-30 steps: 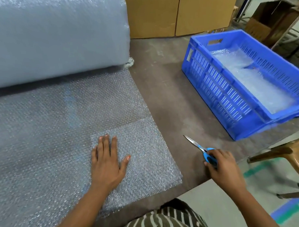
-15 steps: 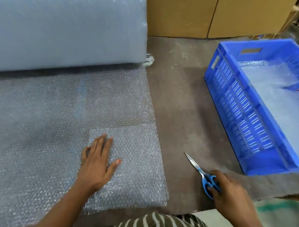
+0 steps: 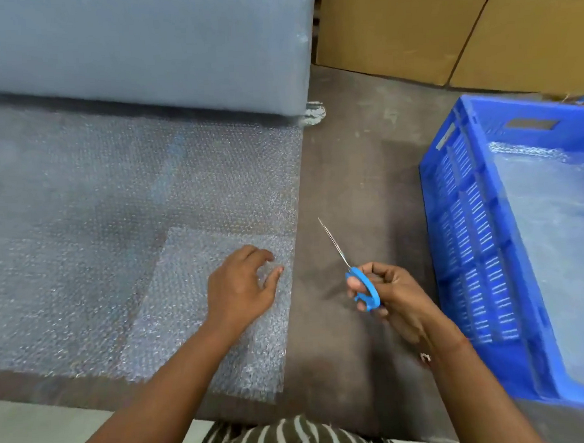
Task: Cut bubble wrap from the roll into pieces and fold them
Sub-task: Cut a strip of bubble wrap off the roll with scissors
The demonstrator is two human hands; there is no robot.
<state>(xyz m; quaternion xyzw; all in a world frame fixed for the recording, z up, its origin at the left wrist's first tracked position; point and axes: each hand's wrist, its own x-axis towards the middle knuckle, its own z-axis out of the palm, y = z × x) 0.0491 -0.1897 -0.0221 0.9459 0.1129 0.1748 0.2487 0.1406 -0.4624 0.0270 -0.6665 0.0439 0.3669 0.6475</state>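
A big roll of bubble wrap (image 3: 136,47) lies across the back of the table, its sheet (image 3: 83,213) unrolled toward me. A smaller folded piece (image 3: 187,313) lies on the sheet's near right corner. My left hand (image 3: 240,287) rests on that piece near its right edge, fingers curled and gathering the wrap between fingertips and thumb. My right hand (image 3: 394,300) grips the blue-handled scissors (image 3: 353,272) just right of the sheet, above the bare table, blades closed and pointing away.
A blue slatted crate (image 3: 459,247) holding folded bubble wrap stands on the table at the right. Cardboard boxes (image 3: 442,24) line the back right. The table's front edge (image 3: 74,395) runs near my striped shirt.
My left hand slid right across the folded piece and its flat fingers curled onto the wrap. My right hand lifted the scissors from the table edge and brought them closer to the sheet.
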